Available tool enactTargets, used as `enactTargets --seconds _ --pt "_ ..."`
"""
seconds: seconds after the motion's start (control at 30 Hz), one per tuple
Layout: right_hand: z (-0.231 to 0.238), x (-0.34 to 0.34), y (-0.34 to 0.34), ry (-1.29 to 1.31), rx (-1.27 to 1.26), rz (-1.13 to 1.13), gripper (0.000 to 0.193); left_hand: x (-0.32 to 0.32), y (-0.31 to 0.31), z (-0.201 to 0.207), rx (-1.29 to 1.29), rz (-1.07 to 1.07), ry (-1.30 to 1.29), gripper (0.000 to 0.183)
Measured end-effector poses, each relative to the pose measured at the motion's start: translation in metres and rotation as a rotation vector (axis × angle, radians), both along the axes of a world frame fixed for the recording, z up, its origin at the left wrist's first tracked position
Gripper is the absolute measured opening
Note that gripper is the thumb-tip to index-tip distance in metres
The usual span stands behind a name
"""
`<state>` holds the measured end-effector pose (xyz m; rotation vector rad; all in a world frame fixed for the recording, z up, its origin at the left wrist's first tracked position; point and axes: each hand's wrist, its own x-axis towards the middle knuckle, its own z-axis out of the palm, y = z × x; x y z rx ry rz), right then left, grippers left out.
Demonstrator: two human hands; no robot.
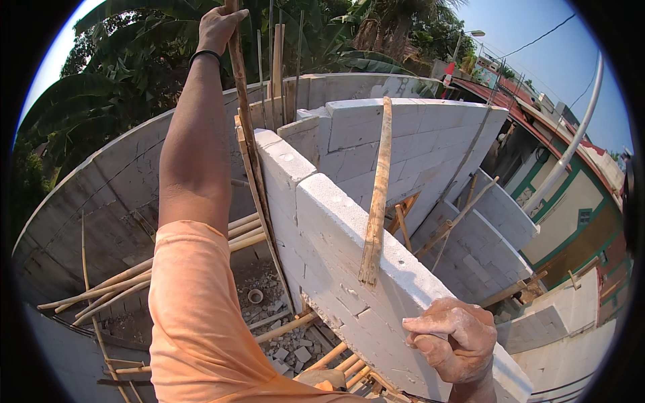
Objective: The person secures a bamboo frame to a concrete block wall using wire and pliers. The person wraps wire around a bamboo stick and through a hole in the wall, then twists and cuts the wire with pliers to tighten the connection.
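Note:
My left arm, in an orange sleeve, reaches up and away. Its hand [219,30] is closed around a rough upright wooden pole [240,77] that stands by the far end of a white block wall [336,205]. Over the wall's near part is my right hand [457,339], dusty and curled closed with thumb against fingers. Anything inside it is hidden; whether it touches the wall I cannot tell. A flat, weathered wooden strip [378,195] lies across the wall's top, between my hands, its near end jutting over the side.
Bamboo poles [127,285] cross the space below on the left, above rubble [292,346]. A grey wall [114,181] curves around behind. Thin steel rods [261,74] stand upright near the pole. More block walls [470,248] and a propped stick [463,215] are on the right.

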<state>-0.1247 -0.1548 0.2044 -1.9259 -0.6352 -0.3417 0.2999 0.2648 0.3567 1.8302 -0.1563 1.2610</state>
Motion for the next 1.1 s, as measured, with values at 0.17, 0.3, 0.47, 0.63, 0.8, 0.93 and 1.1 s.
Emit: enactTargets --seconds 0.17,0.3,0.47,0.63,0.8,0.93,1.1 --pt "0.008 0.009 0.010 -0.135 -0.055 0.026 0.015 -0.004 0.000 -0.030 0.121 0.161 0.243 0.055" --pt "-0.034 -0.011 -0.003 0.008 -0.008 -0.034 0.017 0.005 0.003 -0.070 -0.050 -0.096 0.279 0.055" --pt "-0.087 -0.038 -0.015 0.294 0.063 -0.028 0.017 0.019 -0.003 -0.130 -0.098 -0.251 0.279 0.042" --pt "-0.151 -0.075 -0.030 0.662 0.067 -0.059 0.016 0.029 0.004 -0.185 -0.134 -0.205 0.399 0.041" --pt "-0.205 -0.118 -0.052 0.970 0.261 -0.324 0.016 0.024 0.005 -0.269 0.003 -0.203 0.352 0.034" --pt "-0.222 -0.131 -0.059 0.970 0.250 -0.367 0.016 0.026 0.001 -0.277 0.031 -0.310 0.278 0.040" --pt "-0.226 -0.129 -0.058 0.989 0.212 -0.337 0.017 0.036 -0.009 -0.155 -0.019 -0.353 0.030 0.037"
